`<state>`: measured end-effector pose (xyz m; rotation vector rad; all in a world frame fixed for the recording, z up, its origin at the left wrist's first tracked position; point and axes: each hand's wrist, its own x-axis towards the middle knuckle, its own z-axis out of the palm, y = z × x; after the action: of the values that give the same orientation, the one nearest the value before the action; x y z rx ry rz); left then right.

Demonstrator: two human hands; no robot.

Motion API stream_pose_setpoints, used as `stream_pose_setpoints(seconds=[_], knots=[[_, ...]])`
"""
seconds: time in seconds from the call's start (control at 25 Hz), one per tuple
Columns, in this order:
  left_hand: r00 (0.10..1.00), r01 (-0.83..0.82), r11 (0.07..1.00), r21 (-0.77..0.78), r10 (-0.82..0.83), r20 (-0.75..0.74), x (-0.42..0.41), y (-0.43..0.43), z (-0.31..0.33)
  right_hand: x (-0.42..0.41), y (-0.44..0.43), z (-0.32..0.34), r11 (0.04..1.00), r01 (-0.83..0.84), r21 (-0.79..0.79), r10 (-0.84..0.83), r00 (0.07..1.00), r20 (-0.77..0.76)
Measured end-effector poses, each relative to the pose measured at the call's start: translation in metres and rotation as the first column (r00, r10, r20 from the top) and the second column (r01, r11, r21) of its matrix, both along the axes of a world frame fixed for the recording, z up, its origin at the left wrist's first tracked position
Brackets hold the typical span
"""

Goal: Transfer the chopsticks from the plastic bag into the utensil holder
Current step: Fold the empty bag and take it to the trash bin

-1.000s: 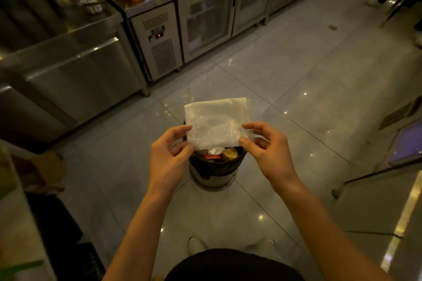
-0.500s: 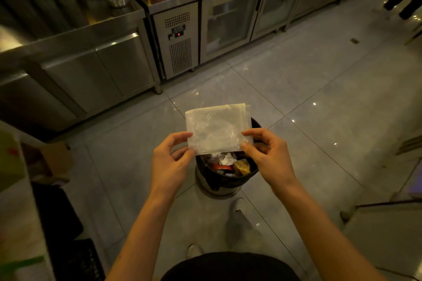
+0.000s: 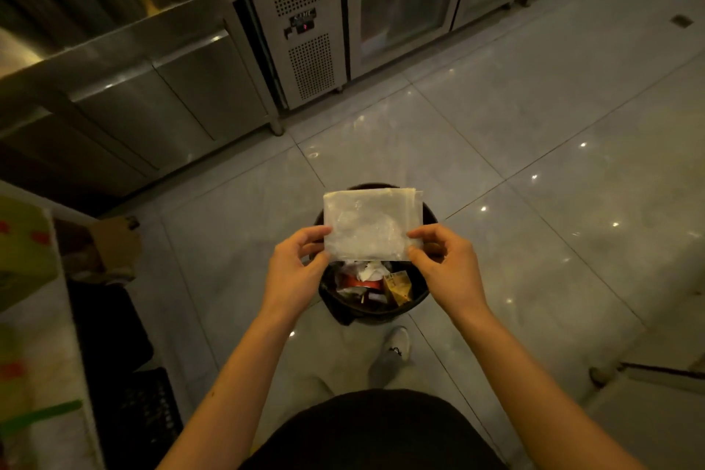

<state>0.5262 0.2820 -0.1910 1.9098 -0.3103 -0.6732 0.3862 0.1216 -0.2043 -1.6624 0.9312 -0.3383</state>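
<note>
Two hands pinch one folded plastic bag (image 3: 369, 226) directly above the trash bin (image 3: 335, 307). The left hand (image 3: 295, 271) grips its 8 o'clock corner, the right hand (image 3: 444, 265) its 4 o'clock corner. The bag's long axis runs 9-to-3. No chopsticks or utensil holder are visible.

Light: dim, warm yellow cast.
Glare: small bright points on the glossy floor (image 3: 534, 202), right side.
Edges: wide-angle bend in the far counters (image 3: 152, 80).
Focus: soft throughout, left edge blurred.
</note>
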Motion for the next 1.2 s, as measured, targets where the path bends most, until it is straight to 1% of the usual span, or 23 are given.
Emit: stream_pose_setpoints(seconds=[0.16,0.28,0.52,0.68,0.8,1.0,1.2], knots=[[0.998,0.02,0.988,0.156,-0.011,-0.058,-0.009,-0.022,-0.036,-0.002,-0.023,-0.041,0.998,-0.056,0.024,0.059,0.991,-0.124],[0.989,0.067,0.96,0.272,-0.027,-0.147,-0.012,-0.028,-0.066,-0.004,-0.025,-0.078,0.993,-0.107,0.044,0.115,0.963,-0.244],[0.951,0.261,0.84,0.476,-0.14,-0.275,0.008,-0.027,-0.136,0.007,-0.01,-0.146,0.98,-0.177,0.092,0.199,0.883,-0.424],[0.897,0.364,0.786,0.5,-0.152,-0.414,0.022,-0.029,-0.181,0.023,-0.006,-0.185,0.971,-0.19,0.145,0.238,0.812,-0.533],[0.878,0.396,0.776,0.49,-0.164,-0.45,0.028,-0.036,-0.204,0.037,-0.013,-0.209,0.975,-0.177,0.134,0.222,0.776,-0.591],[0.884,0.399,0.773,0.494,-0.182,-0.431,0.041,-0.047,-0.239,0.054,-0.025,-0.238,0.978,-0.149,0.143,0.206,0.741,-0.639],[0.869,0.451,0.722,0.525,-0.22,-0.443,0.043,-0.06,-0.267,0.065,-0.035,-0.267,0.96,-0.166,0.224,0.277,0.64,-0.716]])
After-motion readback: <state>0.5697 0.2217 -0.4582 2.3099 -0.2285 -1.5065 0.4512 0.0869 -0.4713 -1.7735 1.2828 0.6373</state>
